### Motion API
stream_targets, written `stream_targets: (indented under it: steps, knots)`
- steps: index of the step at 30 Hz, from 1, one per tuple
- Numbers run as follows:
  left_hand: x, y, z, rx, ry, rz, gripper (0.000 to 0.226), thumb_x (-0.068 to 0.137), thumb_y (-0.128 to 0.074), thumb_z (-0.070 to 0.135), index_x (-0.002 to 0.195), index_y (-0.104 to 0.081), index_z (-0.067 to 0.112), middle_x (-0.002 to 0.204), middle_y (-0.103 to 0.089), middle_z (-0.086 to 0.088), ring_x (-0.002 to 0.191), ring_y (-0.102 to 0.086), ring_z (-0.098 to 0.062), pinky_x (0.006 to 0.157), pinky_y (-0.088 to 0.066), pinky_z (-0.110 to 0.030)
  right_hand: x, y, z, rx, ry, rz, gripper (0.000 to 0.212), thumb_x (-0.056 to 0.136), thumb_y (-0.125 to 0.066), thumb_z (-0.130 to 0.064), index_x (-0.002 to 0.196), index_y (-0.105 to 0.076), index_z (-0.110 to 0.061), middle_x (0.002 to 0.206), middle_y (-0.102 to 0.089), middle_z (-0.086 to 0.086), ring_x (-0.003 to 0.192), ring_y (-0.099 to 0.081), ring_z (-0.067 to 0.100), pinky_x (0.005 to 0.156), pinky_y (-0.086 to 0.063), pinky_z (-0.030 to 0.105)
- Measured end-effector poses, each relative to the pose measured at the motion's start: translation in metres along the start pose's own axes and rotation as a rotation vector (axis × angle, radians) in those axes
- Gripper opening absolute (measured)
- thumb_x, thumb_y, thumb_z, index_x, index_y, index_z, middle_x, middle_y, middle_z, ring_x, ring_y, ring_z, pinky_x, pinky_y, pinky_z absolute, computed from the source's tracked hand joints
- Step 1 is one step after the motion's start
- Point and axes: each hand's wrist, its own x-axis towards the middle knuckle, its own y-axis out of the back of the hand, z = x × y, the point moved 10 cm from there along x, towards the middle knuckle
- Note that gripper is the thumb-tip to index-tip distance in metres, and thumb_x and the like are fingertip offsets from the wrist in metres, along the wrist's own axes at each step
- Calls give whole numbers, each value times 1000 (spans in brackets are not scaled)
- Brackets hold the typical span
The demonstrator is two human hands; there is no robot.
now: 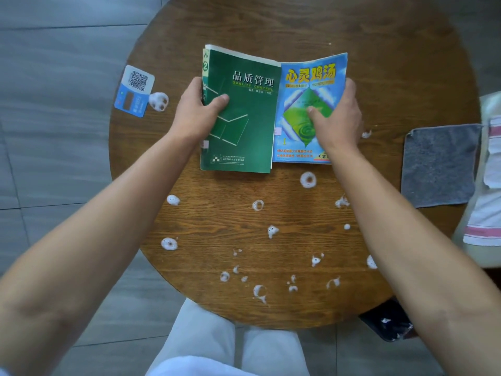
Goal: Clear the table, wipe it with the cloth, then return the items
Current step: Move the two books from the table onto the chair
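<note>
- Gripping the green book (244, 118) at its left edge, the left hand (199, 109) lays its thumb flat across the cover while the other fingers curl under the spine side, out of sight.
- The right hand (339, 115) holds the blue book (303, 85) at its right edge in the same way, thumb pressed on the cover picture, fingers wrapped round the edge.
- The two books lie side by side and touching, on the far half of the round wooden table (271, 28).
- White foam blobs (308, 179) dot the near half of the tabletop.
- A grey cloth (439, 164) lies flat at the table's right edge, well apart from the books.
- A blue QR-code card (134, 90) sits at the left rim, a foam blob just beside it.
</note>
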Motion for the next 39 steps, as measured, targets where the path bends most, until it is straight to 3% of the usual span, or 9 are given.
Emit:
stream_targets:
  steps: [4,7,10,14,19,22,26,31,39]
  knots:
    - [-7,4,-7,-97,-12,-4,57,98,-65,10,148,-43,25,133,-66,3,113,-70,-11,91,-62,-37,-13,2,-1,141,52,2,81,90,-71,-23,159,-29,-24,140,-63,0,125,-61,27,103,-47,37]
    - [-12,3,-5,-112,-48,-12,72,100,-61,6,160,-28,30,147,-58,1,123,-65,-11,94,-60,-35,-15,1,0,239,54,-32,86,89,-72,-17,161,-26,-25,144,-60,-7,122,-62,18,100,-43,23]
    - [-12,4,-9,-119,-28,-7,77,102,-56,9,165,-16,24,158,-47,6,134,-58,-10,106,-54,-42,-14,0,1,328,42,-95,81,92,-70,-12,161,-28,-21,137,-60,-12,116,-58,5,95,-39,13]
    - [-12,6,-14,-155,37,-12,72,104,-53,9,164,-18,27,149,-58,4,120,-68,-15,99,-58,-45,-15,8,-3,409,63,-132,70,96,-65,-7,159,-34,-16,137,-57,-12,124,-55,2,96,-40,3]
    - [-29,5,-2,-221,34,-27,66,106,-50,4,163,-25,26,133,-68,1,106,-75,-15,86,-63,-35,-29,28,-9,476,104,-146,60,98,-57,-7,155,-41,-17,139,-62,-7,125,-60,6,106,-48,21]
    - [-44,6,4,-239,32,-40,65,106,-52,5,163,-26,26,115,-74,8,99,-76,-16,84,-63,-35,-42,42,-6,502,117,-128,57,97,-56,-11,153,-45,-18,136,-66,-7,123,-63,6,108,-50,32]
    - [-67,9,10,-290,42,-54,65,106,-52,6,162,-26,26,109,-78,11,96,-77,-16,79,-63,-34,-61,58,7,548,105,-115,57,95,-57,-15,151,-47,-19,137,-66,-6,125,-63,10,110,-50,43]
    - [-107,7,14,-357,11,-61,64,106,-53,5,162,-28,23,110,-78,12,95,-76,-14,80,-62,-32,-98,87,34,676,81,-75,52,97,-59,-11,148,-52,-18,129,-71,-8,119,-67,11,106,-53,43]
    - [-162,-11,11,-330,-100,-59,64,105,-52,0,162,-29,19,117,-77,10,97,-74,-12,82,-61,-29,-155,108,83,824,21,-62,47,100,-58,-3,146,-53,-12,131,-70,3,116,-69,15,105,-55,43]
